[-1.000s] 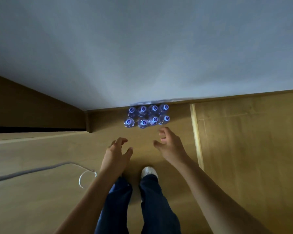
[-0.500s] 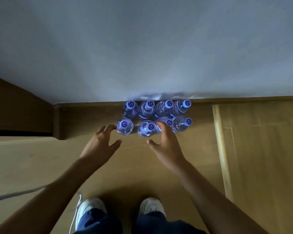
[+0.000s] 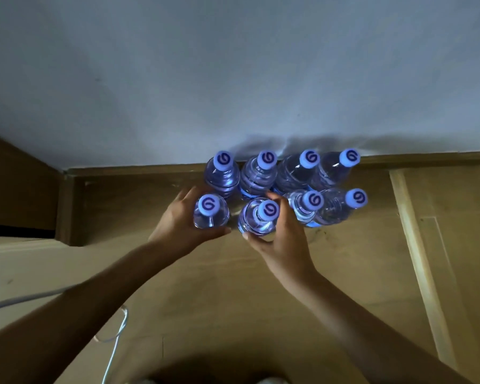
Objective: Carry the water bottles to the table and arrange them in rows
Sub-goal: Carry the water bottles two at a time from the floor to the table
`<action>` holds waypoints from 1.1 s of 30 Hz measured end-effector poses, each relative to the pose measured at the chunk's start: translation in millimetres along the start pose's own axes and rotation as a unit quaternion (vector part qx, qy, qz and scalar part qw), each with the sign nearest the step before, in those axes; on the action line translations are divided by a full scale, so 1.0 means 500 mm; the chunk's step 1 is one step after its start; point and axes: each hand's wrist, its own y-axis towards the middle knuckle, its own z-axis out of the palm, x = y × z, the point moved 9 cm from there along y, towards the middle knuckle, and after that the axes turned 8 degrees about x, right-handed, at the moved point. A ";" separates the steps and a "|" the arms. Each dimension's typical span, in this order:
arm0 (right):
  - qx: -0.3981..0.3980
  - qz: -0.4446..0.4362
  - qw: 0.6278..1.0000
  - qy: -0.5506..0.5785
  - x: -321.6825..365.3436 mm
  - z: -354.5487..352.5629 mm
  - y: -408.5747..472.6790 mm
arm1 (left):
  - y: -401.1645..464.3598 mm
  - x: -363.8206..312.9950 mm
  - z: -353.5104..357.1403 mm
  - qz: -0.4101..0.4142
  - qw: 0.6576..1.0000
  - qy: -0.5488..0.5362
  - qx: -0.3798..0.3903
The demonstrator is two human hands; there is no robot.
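Several clear water bottles with pale blue caps stand in two rows on the wooden floor against the white wall. My left hand (image 3: 182, 224) grips the front-left bottle (image 3: 210, 214), fingers and thumb curled round its body. My right hand (image 3: 284, 239) grips the bottle beside it (image 3: 257, 218) in the same way. Two more front bottles (image 3: 311, 206) lean to the right of my right hand. The back row (image 3: 257, 174) stands untouched along the skirting board.
A white cable (image 3: 114, 336) loops over the floor at lower left. A dark wooden panel (image 3: 17, 184) juts out at the left. A pale floor strip (image 3: 419, 259) runs down the right side. Shoe tips show at the bottom edge.
I have bent down closer to the bottles. Both hands moved forward from open in front of the pack to closing round the two front-left bottles.
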 end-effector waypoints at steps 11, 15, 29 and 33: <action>0.001 -0.042 0.999 0.021 0.009 0.023 0.004 | -0.027 -0.025 0.036 0.031 0.999 -0.007 0.015; 0.010 -0.020 0.998 0.054 0.000 0.029 -0.004 | -0.056 -0.003 0.036 0.001 0.999 -0.053 -0.009; 0.094 -0.013 0.981 0.171 0.131 -0.053 -0.040 | -0.101 -0.110 -0.139 -0.062 0.983 -0.171 -0.031; 0.104 -0.020 0.978 0.182 0.262 -0.167 -0.069 | -0.148 -0.248 -0.217 -0.043 0.977 -0.209 -0.022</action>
